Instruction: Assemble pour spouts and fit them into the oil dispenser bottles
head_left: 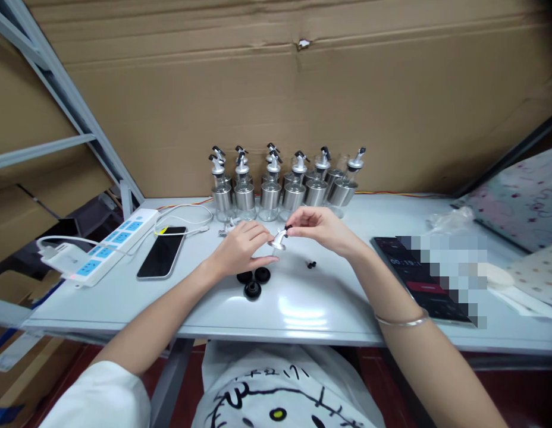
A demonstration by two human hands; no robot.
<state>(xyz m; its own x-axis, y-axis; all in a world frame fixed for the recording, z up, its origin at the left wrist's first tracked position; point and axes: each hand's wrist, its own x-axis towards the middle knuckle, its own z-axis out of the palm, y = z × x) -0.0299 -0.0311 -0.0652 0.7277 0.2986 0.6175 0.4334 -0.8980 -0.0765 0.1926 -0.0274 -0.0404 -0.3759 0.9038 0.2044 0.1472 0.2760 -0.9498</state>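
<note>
Between my two hands, just above the table, is a silver pourer spout point(279, 239). My left hand point(245, 246) grips its flared base between thumb and fingers. At the spout's tip, the fingers of my right hand point(312, 226) pinch a small black cap point(288, 228). Several black round stoppers point(252, 289) lie on the table below my left hand. A few tiny black pieces point(311, 264) lie below my right hand. Behind my left hand, partly hidden by it, are more silver spout parts point(229, 227).
Glass bottles with steel sleeves point(270, 199) stand in rows at the back, most topped with spouts. On the left are a phone point(162, 252), a white power strip point(118, 241) and cables. A tablet point(419, 273) and a plastic bag point(452, 220) lie on the right.
</note>
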